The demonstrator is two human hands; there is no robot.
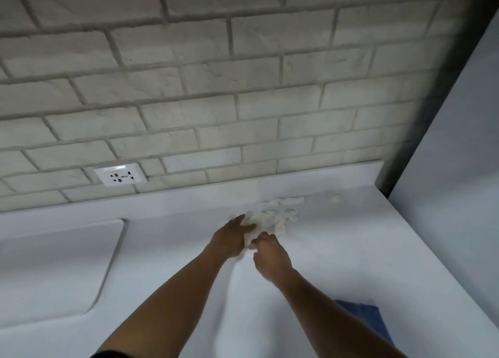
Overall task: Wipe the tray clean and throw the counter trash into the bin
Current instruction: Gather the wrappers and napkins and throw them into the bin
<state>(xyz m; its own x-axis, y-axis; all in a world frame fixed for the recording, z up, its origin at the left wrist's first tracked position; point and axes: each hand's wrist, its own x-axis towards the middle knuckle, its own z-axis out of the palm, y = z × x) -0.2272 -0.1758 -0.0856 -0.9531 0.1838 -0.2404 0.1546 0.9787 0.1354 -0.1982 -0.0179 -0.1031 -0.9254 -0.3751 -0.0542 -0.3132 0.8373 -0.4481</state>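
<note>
Both arms stretched out over a smooth white counter (337,263), reaching toward its back edge. Crumpled white paper (275,216) lying against the low raised ledge at the back, wrinkled and bunched, cream-tinted against the matte counter. Left hand (232,236) laid on the near-left part of the paper, fingers fairly straight and spread, touching rather than clenching. Right hand (270,255) just beside it, fingers curled, pinching the near edge of the same paper. Bulk of the paper lying beyond both hands, toward the wall. Small pale round thing (335,199) on the counter to the right of the paper, too blurred to identify. Rounded shallow sink (54,263) on the left. Rough painted brick wall (216,87) behind, with a glossy white socket (120,174). Blue cloth (367,320) at the near right edge.
</note>
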